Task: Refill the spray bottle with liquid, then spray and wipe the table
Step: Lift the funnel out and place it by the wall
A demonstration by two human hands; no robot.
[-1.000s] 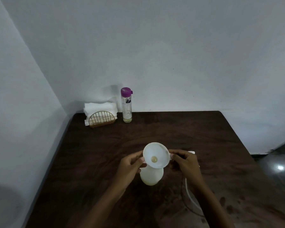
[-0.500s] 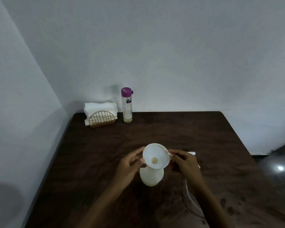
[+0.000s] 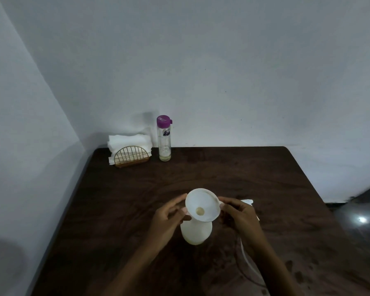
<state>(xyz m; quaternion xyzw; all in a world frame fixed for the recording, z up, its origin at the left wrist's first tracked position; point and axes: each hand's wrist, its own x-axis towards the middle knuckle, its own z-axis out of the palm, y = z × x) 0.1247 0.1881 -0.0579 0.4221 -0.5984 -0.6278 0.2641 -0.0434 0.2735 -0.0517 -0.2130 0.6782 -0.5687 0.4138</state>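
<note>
Spray bottle (image 3: 195,232), white and uncapped, stands upright on the near middle of the dark wooden table (image 3: 222,171) with a white funnel (image 3: 203,201) seated in its neck. The left hand (image 3: 169,218) touches the funnel's left rim with loosely straight fingers. The right hand (image 3: 241,216) pinches the right rim. A purple-capped clear bottle (image 3: 164,142) stands in the far left corner beside a gold wire napkin holder (image 3: 131,157).

No text can be read anywhere. Only one label is there: a small dark sticker (image 3: 166,132) on the clear bottle (image 3: 164,148) w/ purple cap, left of centre in the frame, at the back edge of the counter (image 3: 222,171). It is too small and blurred to read letters, brand or nr.
</note>
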